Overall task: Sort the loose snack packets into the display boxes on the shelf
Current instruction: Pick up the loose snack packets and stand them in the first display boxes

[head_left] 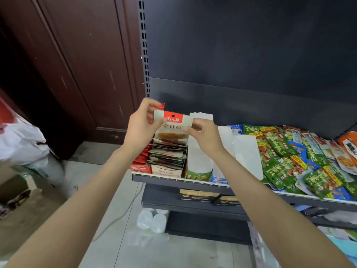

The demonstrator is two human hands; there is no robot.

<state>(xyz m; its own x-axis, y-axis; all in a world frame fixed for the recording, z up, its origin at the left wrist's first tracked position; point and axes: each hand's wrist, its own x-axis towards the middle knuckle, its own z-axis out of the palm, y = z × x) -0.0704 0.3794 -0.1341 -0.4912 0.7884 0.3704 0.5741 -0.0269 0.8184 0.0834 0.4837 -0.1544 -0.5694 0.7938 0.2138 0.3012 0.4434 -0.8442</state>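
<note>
A beige snack packet (pixel 173 125) with a red top band is held upright between both hands, over a display box (pixel 167 172) stacked with matching packets. My left hand (pixel 141 128) pinches its left edge and also holds a red packet (pixel 158 107) behind it. My right hand (pixel 204 133) pinches the packet's right edge. A red box of packets (pixel 140 165) stands at the far left of the shelf. White-sided display boxes (pixel 199 161) stand to the right, one with a green front. A heap of loose green, blue and orange packets (pixel 289 157) covers the shelf's right side.
The dark metal shelf (pixel 173 180) has a lower tier holding black and gold boxes (pixel 201 196). Clear plastic cups (pixel 152 221) lie on the tiled floor below. A white and red bag (pixel 21 140) and a cardboard box (pixel 17 194) sit at left by a brown door.
</note>
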